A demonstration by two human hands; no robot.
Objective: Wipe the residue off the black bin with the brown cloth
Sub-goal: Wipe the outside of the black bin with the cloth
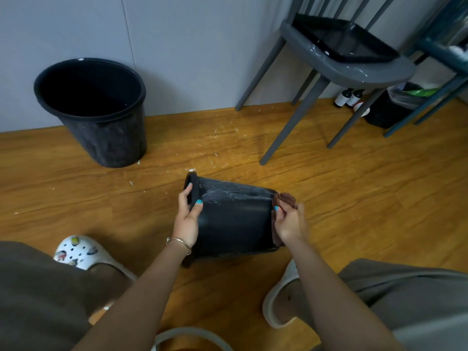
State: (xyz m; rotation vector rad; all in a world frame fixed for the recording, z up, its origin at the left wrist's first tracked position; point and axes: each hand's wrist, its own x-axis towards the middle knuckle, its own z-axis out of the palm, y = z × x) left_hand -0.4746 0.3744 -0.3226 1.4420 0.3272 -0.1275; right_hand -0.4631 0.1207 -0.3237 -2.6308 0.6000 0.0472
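Head view: small black plastic bin (235, 219) lies tipped on the wooden floor (354, 188), long axis left-right, mouth pointing left. Left hand (188, 219) grips its rim. Right hand (288, 224) pinches the crumpled brown cloth (287, 198) against the base end. Wiping underway; next stroke should likely cross the whitish residue (222, 193) up top.

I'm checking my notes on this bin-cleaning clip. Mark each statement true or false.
1. The small black plastic bin being held lies on its side. True.
2. The left hand holds the brown cloth. False: the right hand grips the cloth at the bin's base; the left grips the rim.
3. White residue streaks the bin's upper wall. True.
4. The larger black bin by the wall is tipped over. False: it stands upright.
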